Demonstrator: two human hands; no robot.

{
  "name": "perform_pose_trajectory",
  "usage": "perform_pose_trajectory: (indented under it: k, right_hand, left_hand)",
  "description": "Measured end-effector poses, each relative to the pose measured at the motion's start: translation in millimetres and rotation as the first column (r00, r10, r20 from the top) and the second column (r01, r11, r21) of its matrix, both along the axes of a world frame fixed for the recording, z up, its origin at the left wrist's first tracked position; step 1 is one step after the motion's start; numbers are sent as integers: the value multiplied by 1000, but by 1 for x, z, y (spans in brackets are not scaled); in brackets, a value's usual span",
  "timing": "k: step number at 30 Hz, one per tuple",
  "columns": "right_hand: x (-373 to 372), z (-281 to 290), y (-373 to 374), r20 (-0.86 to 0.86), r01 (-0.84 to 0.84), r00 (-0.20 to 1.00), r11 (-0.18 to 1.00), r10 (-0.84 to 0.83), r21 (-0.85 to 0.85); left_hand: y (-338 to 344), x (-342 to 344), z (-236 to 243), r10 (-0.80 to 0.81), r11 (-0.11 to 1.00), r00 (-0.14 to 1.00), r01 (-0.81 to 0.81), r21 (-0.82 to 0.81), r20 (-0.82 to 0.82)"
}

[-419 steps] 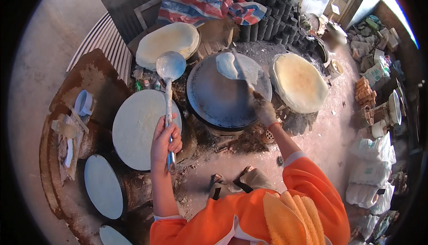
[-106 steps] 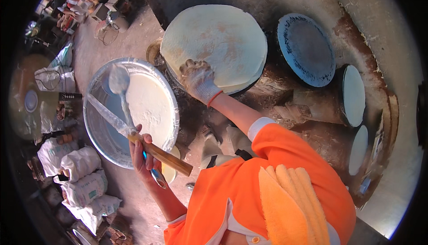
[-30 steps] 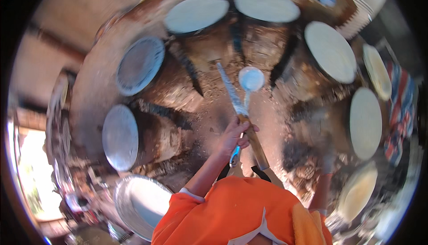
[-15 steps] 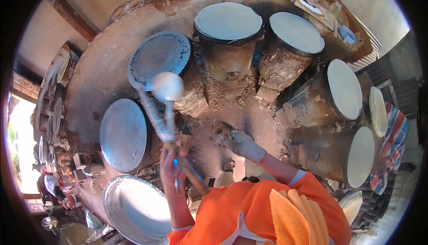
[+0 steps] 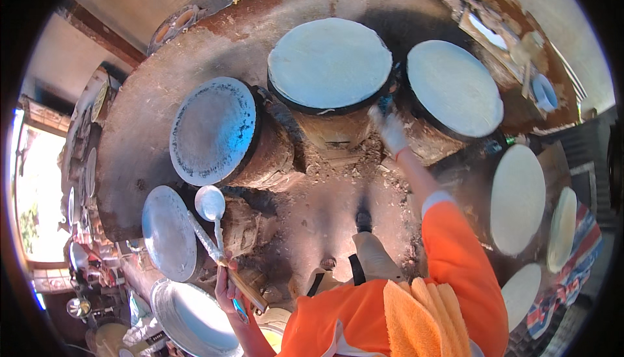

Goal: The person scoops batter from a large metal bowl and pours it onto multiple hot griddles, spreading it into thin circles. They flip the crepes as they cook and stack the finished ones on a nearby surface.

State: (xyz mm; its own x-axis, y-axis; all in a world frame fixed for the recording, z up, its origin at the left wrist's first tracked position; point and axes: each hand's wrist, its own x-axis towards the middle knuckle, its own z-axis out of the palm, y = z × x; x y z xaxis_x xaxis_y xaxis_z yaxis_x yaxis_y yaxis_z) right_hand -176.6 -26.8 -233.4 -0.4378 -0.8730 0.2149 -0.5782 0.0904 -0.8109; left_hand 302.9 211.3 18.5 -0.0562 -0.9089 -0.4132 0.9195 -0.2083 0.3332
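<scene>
My left hand (image 5: 225,290) is closed around a metal ladle (image 5: 210,203) and a wooden-handled tool (image 5: 249,289) whose long end is coated white. Both point away from me, beside a round grey griddle (image 5: 169,232) at the left. My right hand (image 5: 391,131), in a whitish glove, reaches forward to the gap beside the front rim of the middle griddle (image 5: 329,64). Its fingers are blurred, so I cannot tell whether they touch the rim. A pale, thin sheet covers that griddle. Another covered griddle (image 5: 455,89) stands just right of this hand.
A bare, dark-specked griddle (image 5: 213,131) stands at the left. A wide metal basin (image 5: 195,315) of white liquid sits lower left. More pale-topped griddles (image 5: 518,200) line the right side. A blue cup (image 5: 545,92) rests on the far right ledge.
My right arm has stretched forward from near my body to the middle griddle. My left hand has lowered toward me with the ladle and the wooden-handled tool. The view has shifted.
</scene>
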Motion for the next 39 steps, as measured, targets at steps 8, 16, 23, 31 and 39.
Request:
perform_pose_trajectory:
  k: [8, 16, 23, 31, 39]
  right_hand:
    - [-21, 115, -62, -10, 85, 995, 784, -100, 615]
    - [92, 110, -36, 225, -67, 972, 838, -68, 542]
    - [127, 148, -17, 5, -574, 733, 614, 680, 542]
    - [-6, 168, -16, -753, -216, 548, 931, 365, 294]
    - [-56, 158, -76, -750, -438, 260, 767, 608, 470]
  left_hand:
    - [-28, -10, -1, -84, 985, 996, 79, -153, -22]
    - [-93, -9, -14, -100, 987, 980, 120, -107, 174]
    - [-174, -38, 50, -257, 870, 880, 390, -301, 399]
    - [-182, -92, 46, -62, 972, 967, 115, -206, 248]
    - [-174, -123, 23, -215, 955, 961, 244, -171, 173]
